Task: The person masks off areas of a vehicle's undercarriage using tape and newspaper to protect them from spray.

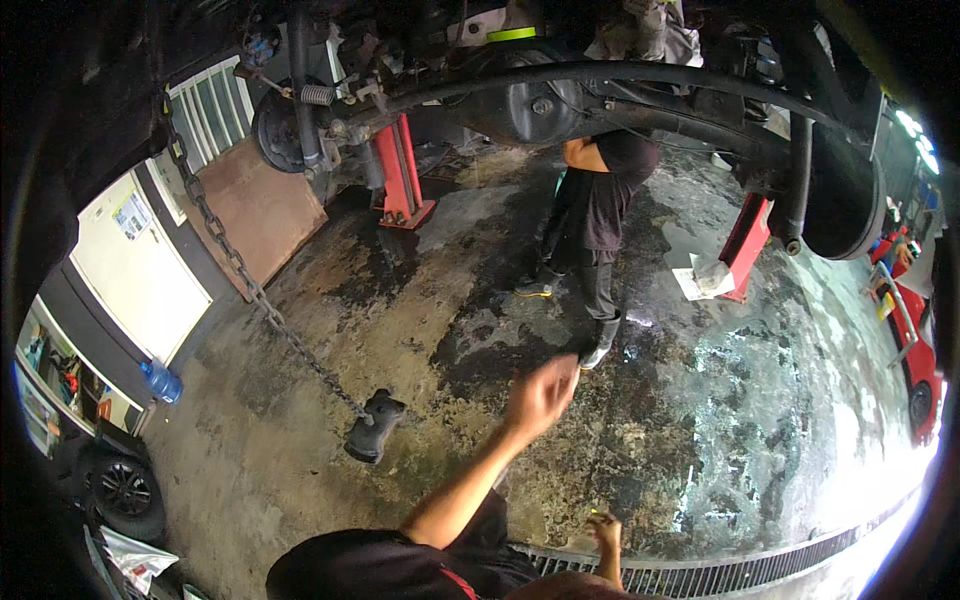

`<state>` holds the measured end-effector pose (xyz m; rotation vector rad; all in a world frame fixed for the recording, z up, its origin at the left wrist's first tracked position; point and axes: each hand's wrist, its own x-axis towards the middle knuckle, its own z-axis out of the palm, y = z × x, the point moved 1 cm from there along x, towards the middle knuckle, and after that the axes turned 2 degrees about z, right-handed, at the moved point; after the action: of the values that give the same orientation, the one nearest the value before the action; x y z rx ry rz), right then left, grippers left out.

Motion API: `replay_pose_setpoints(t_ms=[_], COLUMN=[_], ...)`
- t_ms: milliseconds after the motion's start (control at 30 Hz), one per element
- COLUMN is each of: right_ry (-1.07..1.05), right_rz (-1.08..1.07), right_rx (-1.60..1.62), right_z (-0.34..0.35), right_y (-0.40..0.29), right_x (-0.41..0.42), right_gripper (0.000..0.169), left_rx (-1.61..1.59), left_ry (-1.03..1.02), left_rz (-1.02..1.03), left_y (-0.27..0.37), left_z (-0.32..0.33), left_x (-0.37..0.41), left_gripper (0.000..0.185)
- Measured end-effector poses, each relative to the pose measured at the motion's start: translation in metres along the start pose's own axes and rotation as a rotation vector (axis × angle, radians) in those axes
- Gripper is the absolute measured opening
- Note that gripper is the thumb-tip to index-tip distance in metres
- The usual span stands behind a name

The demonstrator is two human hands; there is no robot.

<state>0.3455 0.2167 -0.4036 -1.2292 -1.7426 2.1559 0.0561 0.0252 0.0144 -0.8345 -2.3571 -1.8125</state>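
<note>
My left hand [545, 395] reaches forward over the stained concrete floor, blurred, fingers partly spread with nothing visible in them. Lower down, my right hand [606, 528] is near the drain grate [750, 574]. Its fingers are bent beside a tiny yellow spot, and whether they hold it is unclear. Overhead and ahead hangs the underside of a raised vehicle, with its axle differential housing [540, 111] and a long curved black bar [600, 71]. To the left a steel chain [244, 274] hangs down to a dark, block-shaped end piece [373, 429].
Another person [600, 202] in dark clothes and boots stands beneath the vehicle. Red steel supports [401, 176] [746, 244] rise on both sides, papers [701, 279] by the right one. A blue water bottle [161, 382] and a wheel [124, 491] are at left, a red car [915, 352] at right.
</note>
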Motion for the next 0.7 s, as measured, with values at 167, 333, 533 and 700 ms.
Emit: replay_pose_setpoints(t_ms=[167,333,533,700], right_ry=[-0.013,0.055,0.304,0.593], right_rz=[0.385,0.468,0.463,-0.018], right_rx=[0.05,-0.05,-0.113,-0.717], right_z=[0.0,-0.011,0.006,-0.007], right_y=[0.048,0.059,0.095,0.117], right_x=[-0.09,-0.097,-0.123,-0.158], right_gripper=[0.013,0.014,0.016,0.019], left_rx=[-0.183,0.667,0.934,0.442], left_ry=[0.665,0.643,0.232,0.443], left_rz=[0.929,0.949,0.879,0.956], left_y=[0.194,0.179,0.173,0.202], left_z=[-0.114,-0.261,-0.199,-0.176], left_x=[0.251,0.541,0.597,0.475], left_gripper=[0.02,0.021,0.046,0.022])
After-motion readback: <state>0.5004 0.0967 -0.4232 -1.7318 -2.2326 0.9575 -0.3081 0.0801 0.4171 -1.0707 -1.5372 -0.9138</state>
